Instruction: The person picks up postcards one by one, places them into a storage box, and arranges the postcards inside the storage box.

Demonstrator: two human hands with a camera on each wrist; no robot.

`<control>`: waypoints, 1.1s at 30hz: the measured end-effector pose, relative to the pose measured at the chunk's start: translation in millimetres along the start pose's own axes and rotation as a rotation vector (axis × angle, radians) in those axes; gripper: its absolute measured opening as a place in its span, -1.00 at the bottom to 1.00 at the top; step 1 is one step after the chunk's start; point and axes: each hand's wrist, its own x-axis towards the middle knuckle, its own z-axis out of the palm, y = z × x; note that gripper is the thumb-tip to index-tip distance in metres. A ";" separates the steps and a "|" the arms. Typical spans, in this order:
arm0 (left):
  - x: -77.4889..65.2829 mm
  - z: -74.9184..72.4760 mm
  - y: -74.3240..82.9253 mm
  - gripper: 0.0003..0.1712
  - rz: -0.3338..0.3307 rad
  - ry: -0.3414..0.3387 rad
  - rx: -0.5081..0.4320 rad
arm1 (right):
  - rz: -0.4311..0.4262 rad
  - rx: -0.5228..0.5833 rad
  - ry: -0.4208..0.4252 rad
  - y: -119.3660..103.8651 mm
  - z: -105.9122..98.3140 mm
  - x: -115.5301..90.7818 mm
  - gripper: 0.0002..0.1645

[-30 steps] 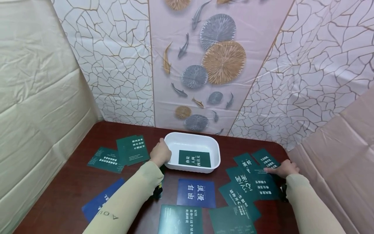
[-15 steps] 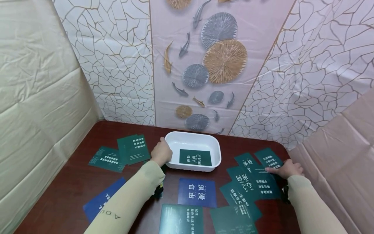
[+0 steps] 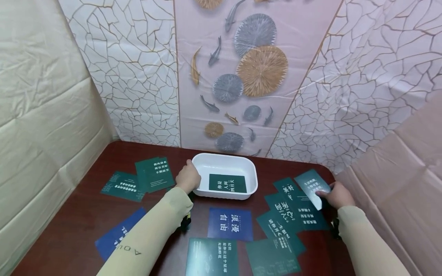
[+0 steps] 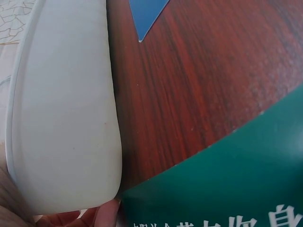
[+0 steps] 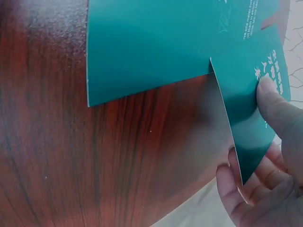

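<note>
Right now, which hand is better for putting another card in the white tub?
Probably the right hand: it pinches a green card between thumb and fingers, while the left hand grips the white tub at one end.

Fish-patterned backdrop (image 3: 226,65) behind reddish-brown table (image 3: 86,218)

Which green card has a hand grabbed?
The rectangular green card with white writing nearest the back right corner of the red-brown table. The right hand pinches it, thumb on top; no hand grips the other green cards.

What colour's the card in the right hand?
The card is teal-green, best seen in the right wrist view.
</note>
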 end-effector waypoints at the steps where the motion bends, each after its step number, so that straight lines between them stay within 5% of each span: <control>1: 0.0 -0.3 0.1 -0.22 -0.001 -0.001 0.000 | -0.007 -0.004 0.009 -0.8 -0.5 -0.5 0.07; 10: -0.2 -1.1 0.0 -0.17 -0.020 -0.019 -0.001 | -0.113 0.105 0.048 -16.1 -8.2 -3.4 -0.61; 33: -1.8 -2.8 2.2 -0.18 -0.019 -0.019 0.005 | -0.264 0.195 0.071 -107.4 -20.5 -5.9 -0.60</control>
